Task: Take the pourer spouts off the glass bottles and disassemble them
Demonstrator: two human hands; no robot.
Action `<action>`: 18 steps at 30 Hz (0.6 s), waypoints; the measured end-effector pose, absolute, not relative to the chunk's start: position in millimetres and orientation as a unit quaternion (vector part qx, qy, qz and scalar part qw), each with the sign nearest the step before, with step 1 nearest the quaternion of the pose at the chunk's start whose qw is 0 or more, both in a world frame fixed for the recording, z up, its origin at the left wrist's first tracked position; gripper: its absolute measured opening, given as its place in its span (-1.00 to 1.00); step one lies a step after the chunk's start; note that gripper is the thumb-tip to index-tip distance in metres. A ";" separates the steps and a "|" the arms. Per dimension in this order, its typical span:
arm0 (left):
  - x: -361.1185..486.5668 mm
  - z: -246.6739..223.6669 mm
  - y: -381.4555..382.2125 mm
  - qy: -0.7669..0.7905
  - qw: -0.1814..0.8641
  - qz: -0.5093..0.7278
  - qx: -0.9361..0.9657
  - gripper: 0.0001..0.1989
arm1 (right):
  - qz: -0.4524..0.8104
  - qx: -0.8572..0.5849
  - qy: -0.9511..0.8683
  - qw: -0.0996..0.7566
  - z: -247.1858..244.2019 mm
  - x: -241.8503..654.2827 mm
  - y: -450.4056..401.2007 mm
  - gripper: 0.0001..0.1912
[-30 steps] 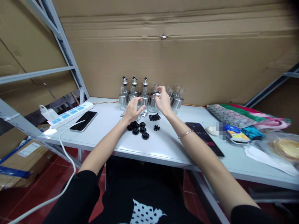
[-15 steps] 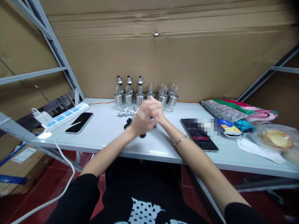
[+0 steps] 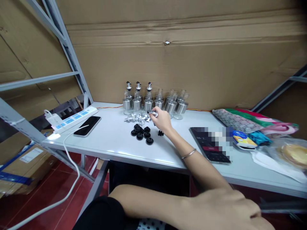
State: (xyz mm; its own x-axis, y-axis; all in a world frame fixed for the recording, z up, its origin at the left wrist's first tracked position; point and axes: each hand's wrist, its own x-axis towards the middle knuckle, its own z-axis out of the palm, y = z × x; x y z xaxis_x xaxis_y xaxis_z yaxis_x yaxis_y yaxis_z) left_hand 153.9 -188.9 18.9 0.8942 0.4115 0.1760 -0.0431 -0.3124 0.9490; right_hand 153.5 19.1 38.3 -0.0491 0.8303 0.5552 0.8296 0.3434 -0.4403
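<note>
My right hand (image 3: 163, 118), with a bracelet on its wrist, pinches a silver pour spout with a black tip (image 3: 152, 112) in front of the bottles. Across the bottom right, over my right arm, lies my left hand (image 3: 227, 204) with its fingers curled; whatever they hold is hidden. Loose silver spout parts (image 3: 134, 117) lie left of my right hand. Nearer the front edge are several black ringed stoppers (image 3: 139, 136) and a small group of tiny black pieces (image 3: 160, 133). Several glass bottles with metal sleeves (image 3: 148, 104) stand behind, three topped by spouts (image 3: 138, 85).
On the left of the white table (image 3: 107, 140) are a power strip (image 3: 74, 118) with a cable and a phone (image 3: 88, 125). Toward the right sit another phone (image 3: 208, 145), coloured packets (image 3: 243, 139), folded cloth (image 3: 259, 121) and bagged food (image 3: 292, 151). Cardboard (image 3: 192, 64) stands behind.
My hands were together over the black stoppers and have parted. My left hand has moved down and right; my right hand now shows a spout, and the stoppers are uncovered. The view has shifted slightly.
</note>
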 end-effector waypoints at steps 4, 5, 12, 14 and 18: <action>154.9 19.9 -174.4 0.131 0.696 0.189 0.680 -0.66 | -0.011 -0.573 -0.729 0.373 35.4 156.8 20.6 -0.80; 158.5 18.3 -168.9 0.154 0.748 0.181 0.620 -0.65 | -0.012 -0.575 -0.728 0.373 34.7 158.2 21.0 -0.80; 152.8 -14.5 -145.2 0.162 0.903 0.103 0.384 -0.63 | -0.018 -0.575 -0.714 0.399 33.8 166.3 20.2 -0.80; 149.9 -36.4 -145.0 0.130 0.871 0.007 0.474 -0.70 | -0.019 -0.577 -0.714 0.397 34.2 166.5 18.6 -0.81; 142.8 -65.9 -147.7 0.114 0.581 -0.214 0.777 -0.85 | -0.015 -0.575 -0.716 0.396 35.2 166.5 15.6 -0.83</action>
